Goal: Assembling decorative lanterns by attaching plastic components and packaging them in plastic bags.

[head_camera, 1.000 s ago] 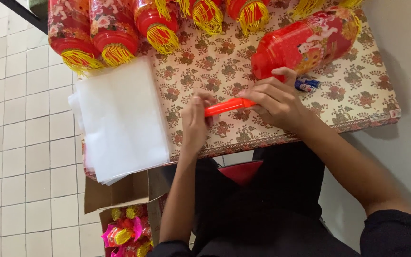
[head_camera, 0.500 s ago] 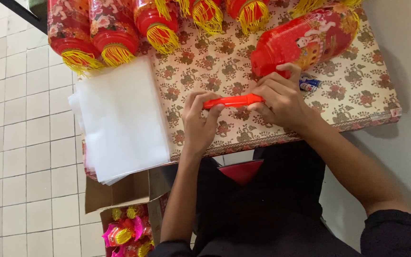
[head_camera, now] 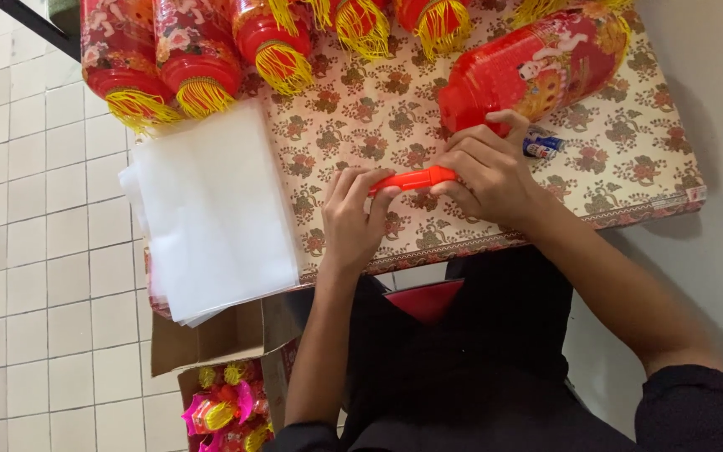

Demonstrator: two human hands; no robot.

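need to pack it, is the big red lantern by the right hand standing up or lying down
Lying down: the red lantern rests on its side on the floral table.

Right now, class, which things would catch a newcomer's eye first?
Both hands, left hand and right hand, hold a slim orange stick over the floral-covered table. Red lanterns with yellow fringes line the far edge, and a white sheet stack overhangs its left end.

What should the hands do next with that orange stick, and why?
Probably bring the thin orange plastic stick up to the red cylindrical lantern. Both the left hand and the right hand pinch it, and the lantern lies just above the right hand.
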